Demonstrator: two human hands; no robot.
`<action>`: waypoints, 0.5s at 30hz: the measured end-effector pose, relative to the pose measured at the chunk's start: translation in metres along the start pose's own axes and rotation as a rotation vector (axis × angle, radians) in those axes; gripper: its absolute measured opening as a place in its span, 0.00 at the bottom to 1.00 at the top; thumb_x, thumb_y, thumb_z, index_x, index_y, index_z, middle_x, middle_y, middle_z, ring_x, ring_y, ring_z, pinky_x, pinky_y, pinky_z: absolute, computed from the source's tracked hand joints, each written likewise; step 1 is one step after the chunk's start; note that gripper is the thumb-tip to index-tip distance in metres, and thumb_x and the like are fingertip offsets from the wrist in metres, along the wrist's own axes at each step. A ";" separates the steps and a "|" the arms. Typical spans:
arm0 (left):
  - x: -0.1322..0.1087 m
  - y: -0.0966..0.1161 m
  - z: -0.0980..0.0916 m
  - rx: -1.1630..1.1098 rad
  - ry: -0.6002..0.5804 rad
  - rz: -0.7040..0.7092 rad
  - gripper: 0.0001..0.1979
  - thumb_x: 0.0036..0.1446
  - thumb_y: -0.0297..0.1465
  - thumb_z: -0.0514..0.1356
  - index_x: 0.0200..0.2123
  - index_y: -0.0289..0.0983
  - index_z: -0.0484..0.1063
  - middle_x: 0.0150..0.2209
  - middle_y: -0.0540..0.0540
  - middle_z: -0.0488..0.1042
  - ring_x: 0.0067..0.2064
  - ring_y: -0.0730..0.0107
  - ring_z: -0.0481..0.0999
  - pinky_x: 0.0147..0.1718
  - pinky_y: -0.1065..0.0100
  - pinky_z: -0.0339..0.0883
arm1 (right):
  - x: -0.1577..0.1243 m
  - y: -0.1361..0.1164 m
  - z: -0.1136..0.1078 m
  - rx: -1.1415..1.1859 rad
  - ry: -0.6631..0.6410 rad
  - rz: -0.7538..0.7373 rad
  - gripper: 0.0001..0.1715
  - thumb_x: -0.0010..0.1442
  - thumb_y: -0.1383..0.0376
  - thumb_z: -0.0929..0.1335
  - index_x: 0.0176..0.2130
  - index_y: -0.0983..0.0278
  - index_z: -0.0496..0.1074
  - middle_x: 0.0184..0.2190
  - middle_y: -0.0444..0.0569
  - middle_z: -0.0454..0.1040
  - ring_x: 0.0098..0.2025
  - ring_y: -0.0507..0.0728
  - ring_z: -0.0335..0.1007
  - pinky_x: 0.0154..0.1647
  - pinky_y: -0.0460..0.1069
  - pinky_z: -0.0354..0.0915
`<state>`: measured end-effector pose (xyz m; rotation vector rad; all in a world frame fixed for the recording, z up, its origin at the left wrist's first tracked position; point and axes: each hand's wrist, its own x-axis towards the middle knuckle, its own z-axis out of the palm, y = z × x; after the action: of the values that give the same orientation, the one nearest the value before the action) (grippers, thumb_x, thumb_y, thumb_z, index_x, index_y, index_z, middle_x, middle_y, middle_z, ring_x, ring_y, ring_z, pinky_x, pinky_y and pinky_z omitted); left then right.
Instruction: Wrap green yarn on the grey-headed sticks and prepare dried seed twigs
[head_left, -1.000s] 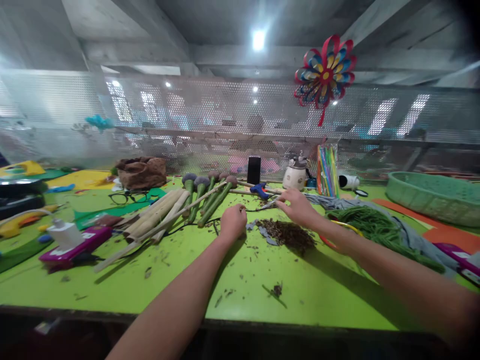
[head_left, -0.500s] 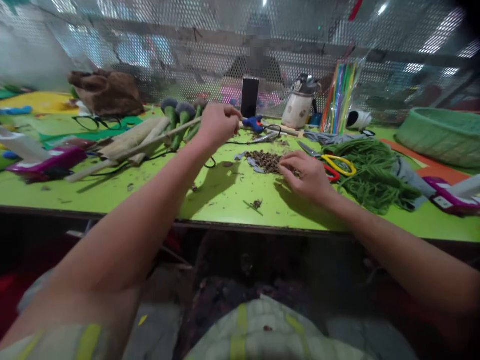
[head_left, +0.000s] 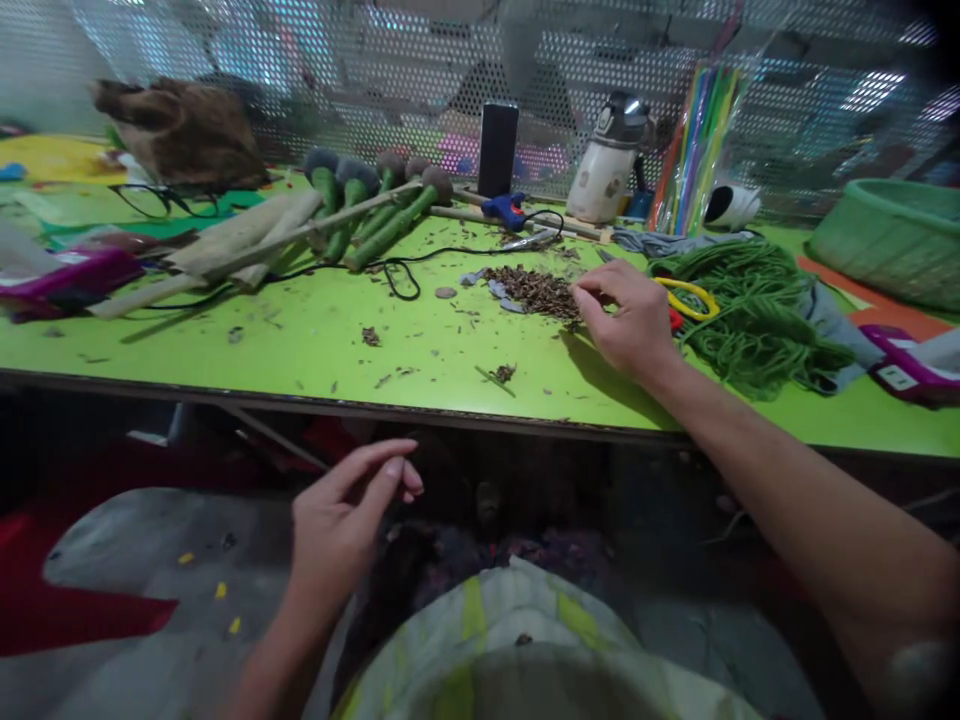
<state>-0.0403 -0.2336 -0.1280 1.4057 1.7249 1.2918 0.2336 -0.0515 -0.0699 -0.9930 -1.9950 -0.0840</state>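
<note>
My left hand (head_left: 356,510) hangs below the table's front edge, fingers loosely bent and apart, with nothing visible in it. At the right end of a pile of small dry brown pieces (head_left: 529,290), my right hand (head_left: 630,315) has thumb and fingertips drawn together; what they pinch is hidden. Flat grey pieces (head_left: 506,297) lie along the pile's left side. Scissors with a yellow and a red handle loop (head_left: 697,300) are partly covered by my right hand. A tuft of brown bits with a green stem (head_left: 499,377) lies near the table edge.
Green stalks with round grey-brown heads (head_left: 352,185) lie back left beside pale sticks (head_left: 247,240). A blue glue gun (head_left: 504,210), a phone (head_left: 498,150) and a bottle (head_left: 600,175) stand behind the pile. Green yarn (head_left: 757,320) and a green basin (head_left: 892,240) are at right.
My left hand has come back from near the round-headed stalks to below the table edge. Another round-headed stalk now shows there. My right hand stays at the pile; the view has tilted down.
</note>
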 end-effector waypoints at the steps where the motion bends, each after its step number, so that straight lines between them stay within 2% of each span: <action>1: -0.003 -0.025 0.002 -0.005 -0.049 -0.086 0.09 0.53 0.37 0.57 0.36 0.42 0.74 0.24 0.51 0.74 0.26 0.69 0.74 0.29 0.66 0.74 | 0.000 0.000 0.000 -0.003 0.013 0.005 0.07 0.59 0.67 0.63 0.30 0.63 0.70 0.31 0.51 0.71 0.36 0.57 0.67 0.37 0.53 0.64; 2: -0.006 -0.052 0.002 -0.009 -0.092 -0.163 0.13 0.52 0.38 0.57 0.36 0.38 0.74 0.24 0.49 0.74 0.27 0.69 0.74 0.29 0.67 0.73 | 0.001 0.001 0.000 -0.007 0.029 0.007 0.07 0.59 0.67 0.64 0.30 0.62 0.70 0.30 0.51 0.71 0.35 0.57 0.67 0.37 0.53 0.64; 5: -0.016 -0.131 -0.005 0.058 -0.062 -0.441 0.20 0.49 0.42 0.55 0.39 0.32 0.72 0.26 0.47 0.76 0.29 0.68 0.75 0.32 0.69 0.71 | 0.001 0.002 0.000 -0.026 0.074 -0.001 0.06 0.58 0.66 0.65 0.29 0.60 0.70 0.29 0.50 0.71 0.34 0.58 0.67 0.35 0.53 0.64; 8: -0.034 -0.192 -0.015 0.138 -0.034 -0.553 0.22 0.51 0.41 0.51 0.39 0.29 0.72 0.25 0.45 0.76 0.27 0.68 0.75 0.29 0.69 0.70 | 0.001 0.003 -0.001 -0.047 0.086 -0.012 0.06 0.57 0.66 0.65 0.29 0.61 0.70 0.28 0.51 0.71 0.33 0.58 0.67 0.34 0.54 0.64; 12: -0.063 -0.237 -0.014 0.264 -0.116 -0.662 0.14 0.51 0.33 0.52 0.34 0.33 0.74 0.22 0.48 0.75 0.26 0.67 0.76 0.26 0.71 0.67 | -0.001 0.004 0.000 -0.083 0.060 0.012 0.07 0.57 0.65 0.65 0.29 0.61 0.71 0.29 0.50 0.72 0.32 0.58 0.68 0.34 0.53 0.64; 15: -0.080 -0.258 -0.007 0.383 -0.210 -0.704 0.09 0.54 0.28 0.54 0.33 0.35 0.75 0.26 0.49 0.77 0.33 0.67 0.77 0.32 0.71 0.67 | -0.002 0.005 0.001 -0.101 0.039 0.049 0.08 0.58 0.64 0.64 0.29 0.60 0.71 0.30 0.50 0.72 0.33 0.59 0.68 0.35 0.54 0.64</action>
<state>-0.1276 -0.3080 -0.3724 0.9190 2.1087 0.4372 0.2371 -0.0485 -0.0733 -1.0961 -1.9459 -0.1772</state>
